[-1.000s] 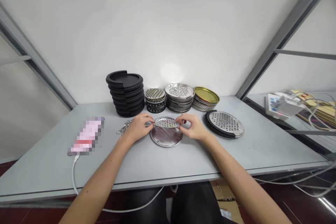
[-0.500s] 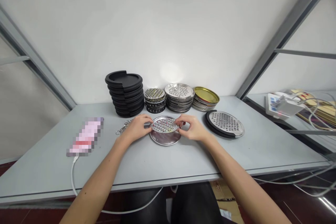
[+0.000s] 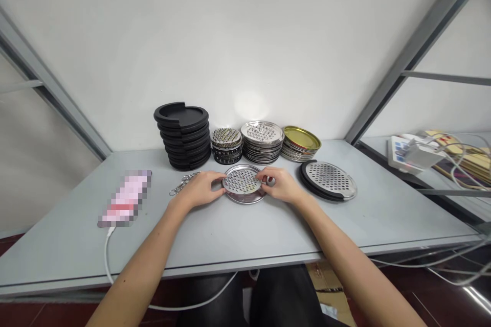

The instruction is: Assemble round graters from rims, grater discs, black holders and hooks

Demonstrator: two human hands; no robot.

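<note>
Thumb and fingers of the left hand [image 3: 202,188] and the right hand [image 3: 283,184] nearly close on opposite edges of one perforated disc [image 3: 241,182], a light grip at each side. The disc sits over one shallow round plate [image 3: 246,199] (whether they touch, I cannot tell). The step in hand looks like matching disc to plate; the next move calls for centring it and levelling both sides together. Just beyond the left hand lies one bunch of metal rings [image 3: 179,185], too tangled to count; near the right, one black-edged grater [image 3: 330,180]. Farther back on the surface [image 3: 268,235] stand four stacks, pieces uncountable: black holders [image 3: 186,138], small discs [image 3: 226,138], larger discs [image 3: 263,135] and one topped by a gold lid [image 3: 301,139].
</note>
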